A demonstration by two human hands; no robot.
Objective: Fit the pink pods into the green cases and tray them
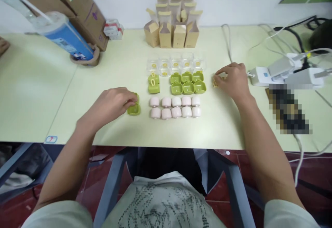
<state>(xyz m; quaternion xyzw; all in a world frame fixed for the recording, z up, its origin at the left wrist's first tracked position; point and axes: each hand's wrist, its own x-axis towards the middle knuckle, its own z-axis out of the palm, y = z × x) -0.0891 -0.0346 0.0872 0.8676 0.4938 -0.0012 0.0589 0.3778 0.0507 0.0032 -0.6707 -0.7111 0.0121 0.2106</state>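
At the left of the rows, my left hand has its fingers closed on the upper half of an open green case. My right hand is lowered to the table, thumb and fingers pinched at small yellow pieces, mostly hidden beneath it. Between the hands stand several open green cases. To their left are green cases with yellow loops on them. Two rows of pale pink rounded pieces lie nearer to me. Behind the green cases are clear plastic cups with yellow marks.
Open small cardboard boxes stand against the wall. A large carton, a blue cylinder and small white-red boxes are at the back left. Chargers, cables and a blurred-out object lie on the right.
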